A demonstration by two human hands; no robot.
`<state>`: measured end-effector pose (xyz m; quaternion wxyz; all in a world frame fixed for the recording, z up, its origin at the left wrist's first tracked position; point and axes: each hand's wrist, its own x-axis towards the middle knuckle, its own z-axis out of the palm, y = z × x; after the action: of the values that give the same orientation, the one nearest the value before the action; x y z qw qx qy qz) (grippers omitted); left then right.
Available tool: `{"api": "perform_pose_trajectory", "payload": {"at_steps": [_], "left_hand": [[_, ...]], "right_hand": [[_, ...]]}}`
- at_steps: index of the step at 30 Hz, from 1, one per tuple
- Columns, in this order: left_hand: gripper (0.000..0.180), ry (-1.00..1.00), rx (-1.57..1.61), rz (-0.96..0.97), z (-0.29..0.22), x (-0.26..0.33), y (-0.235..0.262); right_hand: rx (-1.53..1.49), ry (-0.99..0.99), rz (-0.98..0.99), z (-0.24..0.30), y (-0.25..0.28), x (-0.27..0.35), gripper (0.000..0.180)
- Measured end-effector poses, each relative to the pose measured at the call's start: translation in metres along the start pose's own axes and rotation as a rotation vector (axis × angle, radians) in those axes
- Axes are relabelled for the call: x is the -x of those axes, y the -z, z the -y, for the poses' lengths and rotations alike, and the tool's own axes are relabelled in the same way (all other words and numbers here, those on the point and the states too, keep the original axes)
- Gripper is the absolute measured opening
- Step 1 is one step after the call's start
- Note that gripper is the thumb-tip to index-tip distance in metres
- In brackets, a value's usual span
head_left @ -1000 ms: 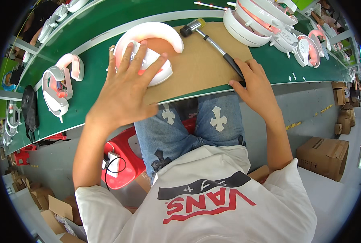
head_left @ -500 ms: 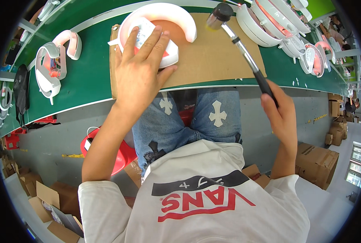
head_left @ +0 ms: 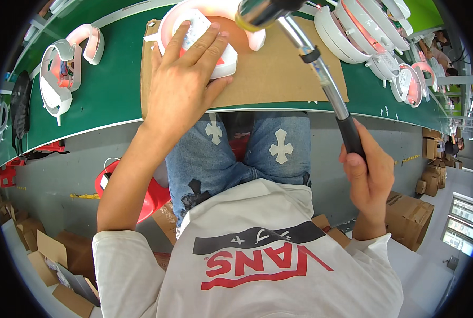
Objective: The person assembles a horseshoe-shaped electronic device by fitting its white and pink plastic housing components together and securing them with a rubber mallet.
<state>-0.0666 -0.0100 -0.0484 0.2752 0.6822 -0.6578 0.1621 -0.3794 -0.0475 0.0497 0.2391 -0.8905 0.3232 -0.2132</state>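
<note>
Left hand (head_left: 186,79) is palm-down on a white curved device (head_left: 227,64), fingers stretched over its top, thumb along its near edge — resting on it, not closed around it. The device sits directly under that hand, on a brown cardboard sheet (head_left: 284,79) on the green desk (head_left: 114,87). Right hand (head_left: 371,175) is wrapped around the black handle of a hammer (head_left: 329,87); shaft slants forward and left from that hand, head lifted, partly hiding the device's curved arm. Well left of left hand: another white device (head_left: 56,87), wires showing. Beyond right hand: stacked white shells (head_left: 342,40), small white scraps (head_left: 387,109) nearer.
</note>
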Motion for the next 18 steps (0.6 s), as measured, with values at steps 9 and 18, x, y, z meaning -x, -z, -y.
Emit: {"api": "perform_pose_trajectory", "payload": {"at_steps": [9,18], "left_hand": [[0.049,-0.012,0.028,-0.034,0.003,0.000,-0.001],[0.063,0.003,-0.123,0.030,-0.004,-0.001,0.001]], "right_hand": [[-0.001,-0.069,0.125,0.016,-0.017,0.006,0.040],[0.059,-0.033,0.161,0.013,-0.021,-0.002,0.040]]}}
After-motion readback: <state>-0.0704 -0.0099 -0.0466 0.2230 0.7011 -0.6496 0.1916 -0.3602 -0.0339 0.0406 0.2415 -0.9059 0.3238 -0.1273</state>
